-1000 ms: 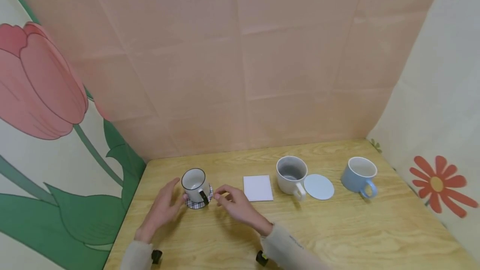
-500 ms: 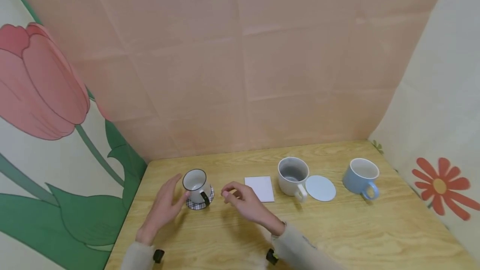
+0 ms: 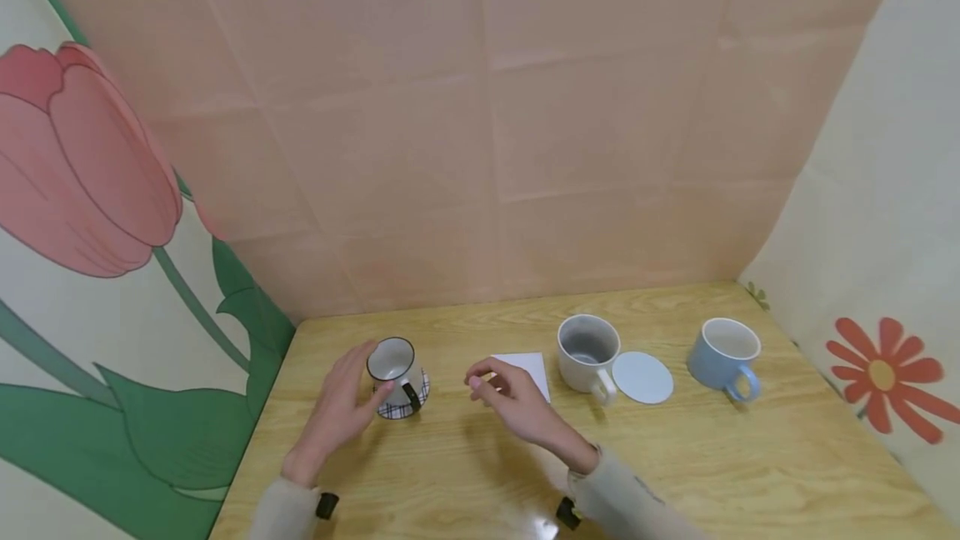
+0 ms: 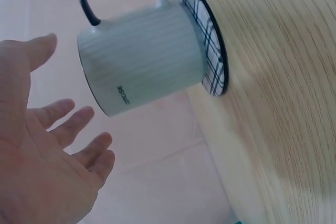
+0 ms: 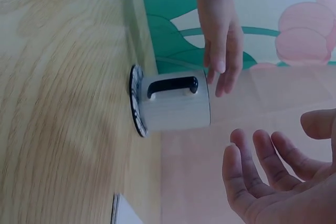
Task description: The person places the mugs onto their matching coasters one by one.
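Observation:
A white mug with a black rim and black handle stands upright on a round plaid coaster. Beside its left side is my left hand, thumb and fingers spread apart; the left wrist view has a gap between this hand and the mug. My right hand is farther right, holding nothing, its fingers loosely bent. In the head view it overlaps a square white coaster. Small dark lettering marks the mug's side in the left wrist view.
Right of the square coaster stands a white mug with a grey inside. A round pale-blue coaster lies next to it, and a blue mug stands farther right. A pink cloth wall rises behind the wooden table.
My right hand has moved away from the plaid coaster to the right, over the square coaster's edge. My left hand has risen slightly beside the black-rimmed mug, which stays in place.

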Action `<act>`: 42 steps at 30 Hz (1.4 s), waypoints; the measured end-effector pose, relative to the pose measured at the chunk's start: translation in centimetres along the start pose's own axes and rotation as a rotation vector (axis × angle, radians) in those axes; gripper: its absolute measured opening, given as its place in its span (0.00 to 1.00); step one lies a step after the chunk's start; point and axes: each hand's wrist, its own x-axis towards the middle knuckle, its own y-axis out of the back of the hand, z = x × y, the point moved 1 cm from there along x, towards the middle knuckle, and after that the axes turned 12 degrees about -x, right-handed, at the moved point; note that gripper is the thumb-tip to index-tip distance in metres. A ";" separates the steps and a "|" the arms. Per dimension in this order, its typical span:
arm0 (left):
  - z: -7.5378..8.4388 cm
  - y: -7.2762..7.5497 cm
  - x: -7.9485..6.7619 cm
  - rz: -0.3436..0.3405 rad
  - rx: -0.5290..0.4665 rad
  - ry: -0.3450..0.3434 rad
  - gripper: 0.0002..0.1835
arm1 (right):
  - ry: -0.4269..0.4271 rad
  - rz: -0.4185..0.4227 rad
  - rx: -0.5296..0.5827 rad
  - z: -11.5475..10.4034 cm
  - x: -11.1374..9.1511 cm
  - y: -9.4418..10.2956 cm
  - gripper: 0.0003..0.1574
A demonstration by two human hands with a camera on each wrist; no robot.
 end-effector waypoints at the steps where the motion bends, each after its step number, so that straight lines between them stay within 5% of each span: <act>1: 0.1 -0.1 0.0 -0.001 -0.001 0.000 0.41 | -0.001 0.004 -0.001 0.1 -0.1 0.1 0.12; 14: 1.4 -0.8 0.6 -0.004 0.017 -0.055 0.39 | 0.092 0.062 -0.065 0.4 -0.9 2.5 0.10; 33: 3.0 -2.0 1.5 -0.045 -0.034 -0.030 0.40 | 0.070 0.169 -0.095 1.2 -2.3 6.3 0.11; 42: 3.8 -2.8 2.1 -0.038 -0.040 -0.097 0.40 | 0.053 0.204 -0.099 1.9 -3.1 7.3 0.10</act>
